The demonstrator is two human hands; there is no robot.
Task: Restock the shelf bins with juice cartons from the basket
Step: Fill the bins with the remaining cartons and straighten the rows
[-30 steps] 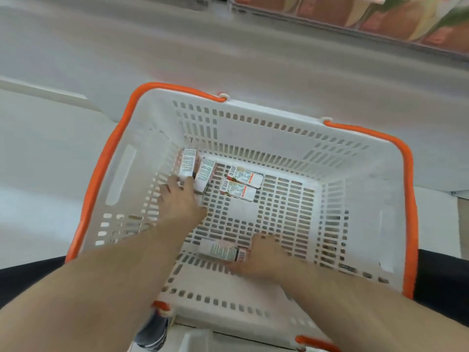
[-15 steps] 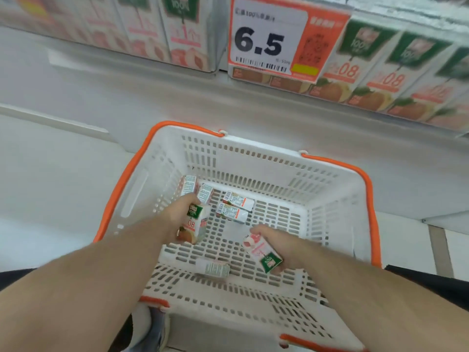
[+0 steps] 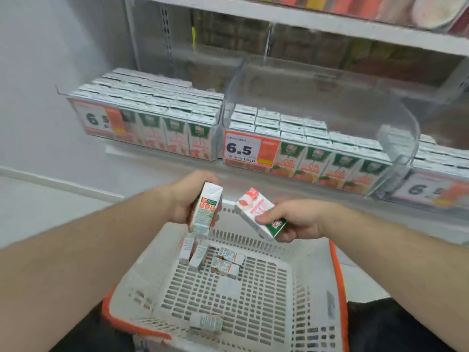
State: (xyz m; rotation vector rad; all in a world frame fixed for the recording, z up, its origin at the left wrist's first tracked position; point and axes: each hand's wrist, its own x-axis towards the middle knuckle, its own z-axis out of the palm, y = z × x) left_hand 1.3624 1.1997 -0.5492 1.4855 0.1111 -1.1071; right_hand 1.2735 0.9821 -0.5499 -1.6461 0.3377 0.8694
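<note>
My left hand (image 3: 186,196) grips a small white juice carton (image 3: 206,207), held upright above the basket's far edge. My right hand (image 3: 291,219) holds a second carton with a pink peach print (image 3: 256,212), tilted to the left. Below both sits the white basket with an orange rim (image 3: 338,275). Several small cartons (image 3: 223,260) lie near its far left corner, and one more carton (image 3: 206,323) lies near its front wall. On the shelf ahead stand a clear bin of peach cartons (image 3: 149,123) at left and a clear bin of orange cartons (image 3: 317,153) at centre.
Price tags reading 6.5 (image 3: 250,148) hang on the bin fronts. A third bin (image 3: 441,174) stands at the right edge. The white shelf ledge (image 3: 162,158) runs under the bins, with an upper shelf (image 3: 304,21) of goods overhead. Pale floor (image 3: 38,199) lies to the left.
Both hands have risen out of the basket, each with a carton, up toward the shelf. My view has tilted up, bringing the bins fully into sight.
</note>
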